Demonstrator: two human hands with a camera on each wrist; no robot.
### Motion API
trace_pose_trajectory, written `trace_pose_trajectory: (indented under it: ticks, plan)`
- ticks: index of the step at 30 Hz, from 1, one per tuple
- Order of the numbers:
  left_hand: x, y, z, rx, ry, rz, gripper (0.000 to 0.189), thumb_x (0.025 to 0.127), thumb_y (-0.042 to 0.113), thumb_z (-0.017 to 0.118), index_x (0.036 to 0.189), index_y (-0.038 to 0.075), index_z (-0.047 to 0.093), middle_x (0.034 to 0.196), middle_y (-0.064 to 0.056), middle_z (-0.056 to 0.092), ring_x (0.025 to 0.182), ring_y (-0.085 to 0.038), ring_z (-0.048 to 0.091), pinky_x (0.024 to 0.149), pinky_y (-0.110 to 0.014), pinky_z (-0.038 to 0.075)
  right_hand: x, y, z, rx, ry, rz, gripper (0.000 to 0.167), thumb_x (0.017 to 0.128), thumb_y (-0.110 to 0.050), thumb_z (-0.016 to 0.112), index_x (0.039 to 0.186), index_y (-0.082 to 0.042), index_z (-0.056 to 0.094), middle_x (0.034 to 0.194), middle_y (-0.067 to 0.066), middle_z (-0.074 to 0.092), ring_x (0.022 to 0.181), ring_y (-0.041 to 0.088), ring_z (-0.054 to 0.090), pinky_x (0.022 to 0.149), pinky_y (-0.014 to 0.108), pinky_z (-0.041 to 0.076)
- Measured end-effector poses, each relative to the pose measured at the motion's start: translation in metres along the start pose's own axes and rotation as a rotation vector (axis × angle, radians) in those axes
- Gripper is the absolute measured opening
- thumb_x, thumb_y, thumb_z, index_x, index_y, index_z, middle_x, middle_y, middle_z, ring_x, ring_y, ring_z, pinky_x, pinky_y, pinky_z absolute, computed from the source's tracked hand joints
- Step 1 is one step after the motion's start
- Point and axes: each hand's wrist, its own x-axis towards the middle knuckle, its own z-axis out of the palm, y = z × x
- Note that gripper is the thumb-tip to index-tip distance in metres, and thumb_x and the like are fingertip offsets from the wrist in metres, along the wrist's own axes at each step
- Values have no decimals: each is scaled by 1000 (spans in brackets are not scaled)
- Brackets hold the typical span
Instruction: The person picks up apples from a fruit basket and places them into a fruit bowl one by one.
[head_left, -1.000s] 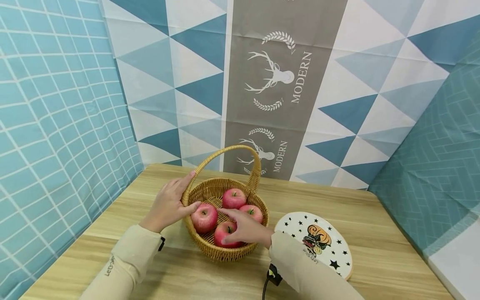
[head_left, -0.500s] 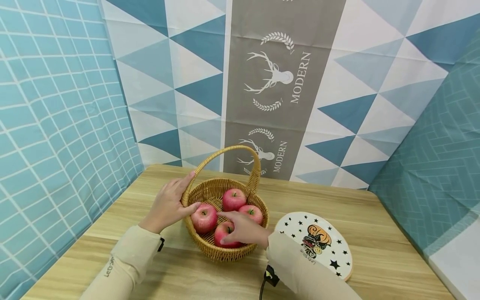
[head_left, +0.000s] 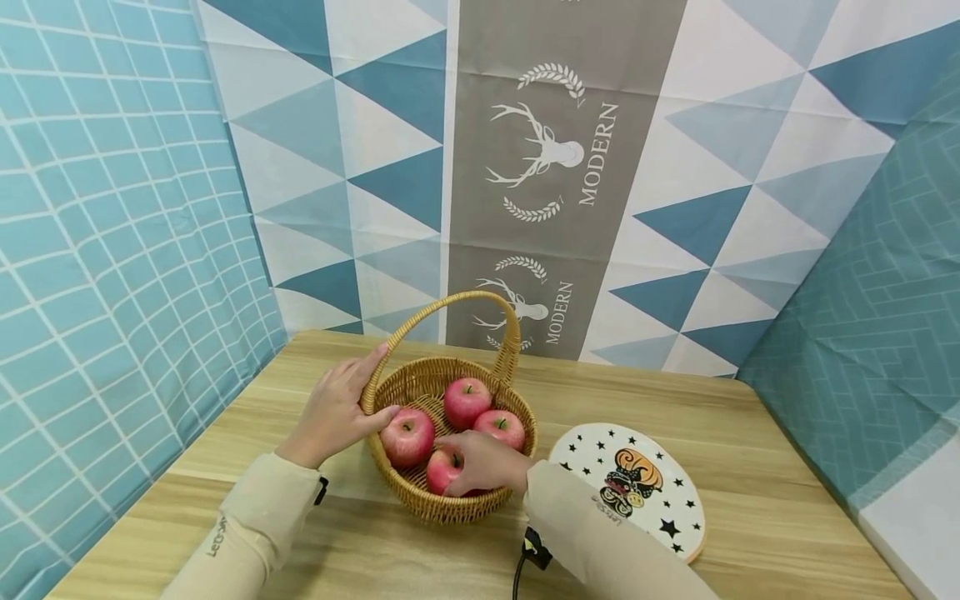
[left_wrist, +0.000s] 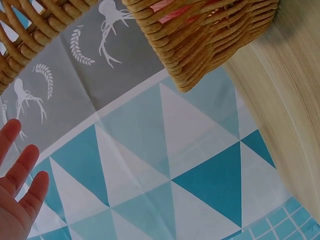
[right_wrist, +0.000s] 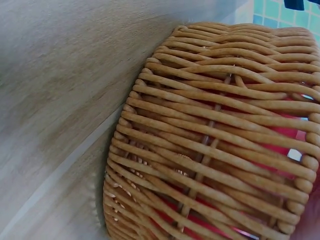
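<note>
Apple (head_left: pixel 439 472) is sitting in the right hand (head_left: pixel 491 461), thumb and fingers wrapping round it, down in the wicker basket (head_left: pixel 441 509). The left hand (head_left: pixel 335 414) is spreading pretty wide, touching the basket's handle (head_left: pixel 510 346), second apple (head_left: pixel 407 437) resting right by its thumb. Third apple (head_left: pixel 500 427) is lying just past the right hand, fourth apple (head_left: pixel 467 401) sitting further back, patterned backdrop (head_left: pixel 397 192) hanging way beyond both.

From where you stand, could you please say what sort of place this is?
Probably a staged tabletop booth: a wood-grain table, a creased deer-print backdrop, and blue grid-patterned sheeting.
</note>
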Motion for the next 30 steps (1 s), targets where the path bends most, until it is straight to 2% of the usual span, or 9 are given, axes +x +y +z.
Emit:
trace_pose_trajectory:
  ticks: [10, 18, 23, 30]
  plan:
    - [1, 0, 0, 8, 1, 1, 74, 85, 55, 57, 136, 4, 44, 106, -24, 64, 91, -41, 58, 75, -58, 45, 1, 0, 2, 51, -9, 71, 61, 70, -16, 75, 128, -7, 59, 107, -3, 65, 81, 3, 53, 81, 18, 45]
    - [0, 0, 0, 8, 10, 9, 74, 86, 57, 54, 135, 3, 45, 105, -24, 64, 91, -41, 58, 75, -58, 45, 1, 3, 5, 52, 15, 43, 56, 70, -15, 74, 124, -5, 61, 102, -2, 66, 82, 3, 55, 81, 18, 45]
    - [-1, -1, 0, 10, -2, 4, 72, 82, 48, 62, 136, 3, 45, 105, -23, 64, 92, -41, 58, 76, -58, 45, 0, 2, 5, 57, 17, 40, 54, 70, -15, 74, 121, -5, 62, 97, -4, 65, 79, 3, 53, 79, 17, 45]
    - [0, 0, -1, 12, -16, 1, 73, 82, 49, 61, 136, 4, 45, 108, -22, 64, 94, -41, 58, 78, -59, 45, 1, 3, 4, 45, 34, 29, 52, 66, -15, 74, 116, -5, 62, 94, -6, 63, 76, 3, 52, 76, 16, 45]
